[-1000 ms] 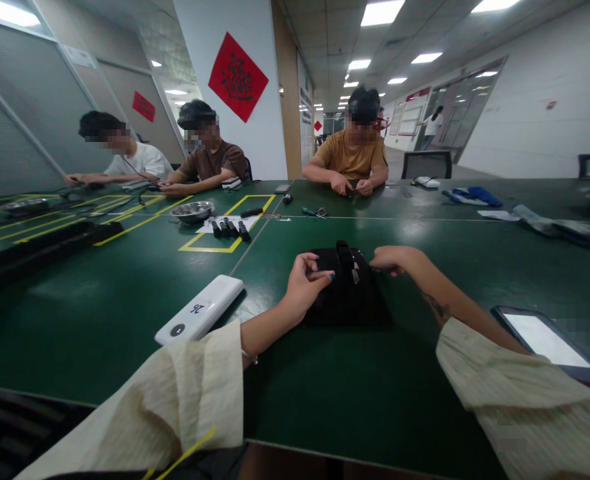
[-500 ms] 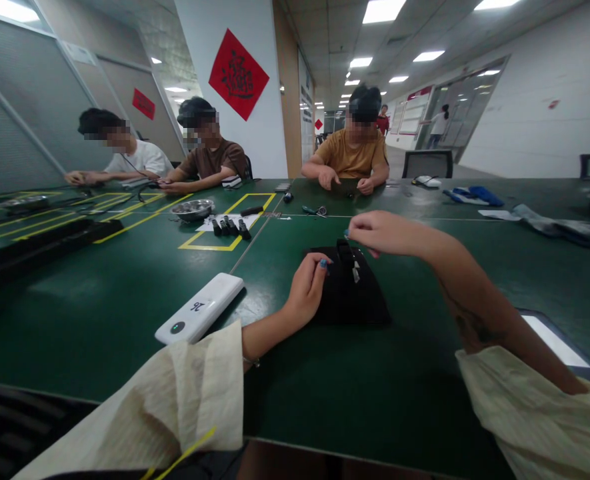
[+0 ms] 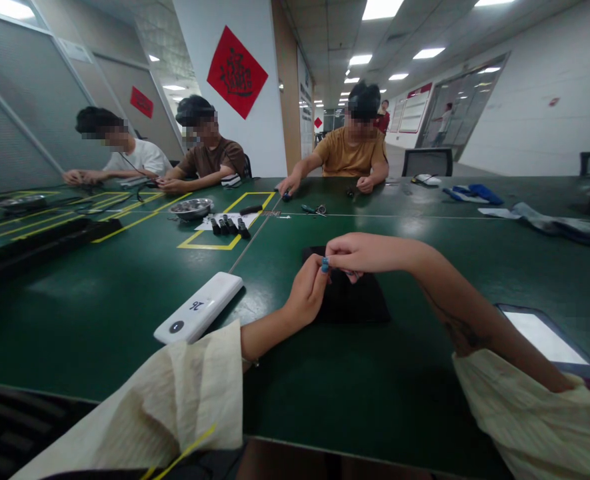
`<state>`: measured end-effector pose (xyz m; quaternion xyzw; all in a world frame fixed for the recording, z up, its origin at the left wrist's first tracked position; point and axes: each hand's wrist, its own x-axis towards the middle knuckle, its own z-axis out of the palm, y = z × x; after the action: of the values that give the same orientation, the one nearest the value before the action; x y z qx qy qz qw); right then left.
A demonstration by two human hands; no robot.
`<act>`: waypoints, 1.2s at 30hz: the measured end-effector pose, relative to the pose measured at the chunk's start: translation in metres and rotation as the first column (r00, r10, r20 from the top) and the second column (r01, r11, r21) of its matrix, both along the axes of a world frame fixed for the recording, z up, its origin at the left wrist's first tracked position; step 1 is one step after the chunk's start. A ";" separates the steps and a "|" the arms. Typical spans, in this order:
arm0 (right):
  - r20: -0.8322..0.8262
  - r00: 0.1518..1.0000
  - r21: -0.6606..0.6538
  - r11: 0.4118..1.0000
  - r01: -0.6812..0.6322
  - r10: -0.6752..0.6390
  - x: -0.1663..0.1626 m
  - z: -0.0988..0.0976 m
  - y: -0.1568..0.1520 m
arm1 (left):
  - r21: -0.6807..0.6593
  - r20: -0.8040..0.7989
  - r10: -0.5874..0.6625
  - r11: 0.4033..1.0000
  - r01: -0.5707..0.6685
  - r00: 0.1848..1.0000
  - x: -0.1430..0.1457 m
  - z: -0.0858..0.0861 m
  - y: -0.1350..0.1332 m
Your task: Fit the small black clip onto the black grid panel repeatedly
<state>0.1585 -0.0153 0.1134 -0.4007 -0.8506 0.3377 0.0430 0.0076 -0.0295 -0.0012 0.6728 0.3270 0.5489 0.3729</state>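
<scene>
My left hand (image 3: 303, 293) and my right hand (image 3: 362, 253) meet fingertip to fingertip just above a black mat (image 3: 359, 305) on the green table (image 3: 125, 300). Both hands are closed in a pinch, and blue nails show where the fingers touch. What they pinch is hidden between the fingers. The right hand covers the far half of the mat, so the small black piece that stood there is out of sight. Both forearms wear loose cream sleeves.
A white power bank (image 3: 199, 308) lies left of my left hand. A lit phone (image 3: 545, 337) sits at the right. Farther off are a metal bowl (image 3: 191, 209), small black parts (image 3: 229, 227) in a yellow-taped square, scissors (image 3: 315, 211) and three seated people.
My right hand rose from the mat's right edge, swung left and came down against my left hand, which lifted slightly. The black piece on the mat is now hidden. The person opposite reached one arm out.
</scene>
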 end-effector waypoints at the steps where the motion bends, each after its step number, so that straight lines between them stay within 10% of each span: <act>1: -0.006 1.000 -0.006 1.000 -0.001 0.000 -0.001 -0.001 0.000 | -0.007 -0.001 0.002 1.000 -0.002 1.000 0.000 0.000 0.000; 7: -0.052 0.994 0.233 0.967 0.103 -0.093 -0.002 -0.002 0.005 | 0.058 -0.010 0.029 0.998 -0.028 1.000 -0.001 -0.001 0.001; 12: -0.112 0.906 0.582 0.713 0.392 -0.407 0.004 -0.018 0.019 | 0.010 0.088 0.105 0.994 -0.107 0.991 -0.002 -0.003 0.010; 14: -0.062 0.877 0.584 0.695 0.419 -0.476 0.007 -0.027 0.026 | -0.017 0.127 0.151 0.989 -0.150 0.980 -0.004 -0.005 0.018; 20: 0.005 0.880 0.194 0.864 0.465 -0.475 0.020 -0.028 0.034 | -0.062 0.203 0.385 0.923 -0.381 0.900 -0.014 -0.006 0.041; 27: -0.312 0.610 -0.309 0.685 0.660 -0.728 0.058 -0.022 0.024 | -0.120 0.137 0.447 0.893 -0.433 0.884 -0.020 -0.008 0.046; 36: -0.506 0.148 -0.776 0.523 0.351 -0.850 0.067 -0.093 0.005 | -0.105 -0.258 -0.110 0.991 0.085 0.960 -0.005 -0.014 0.028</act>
<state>0.2251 -0.0107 0.0205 -0.4857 -0.3346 0.6359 0.4978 0.0023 -0.0016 -0.0150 0.7369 0.3653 0.4199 0.3839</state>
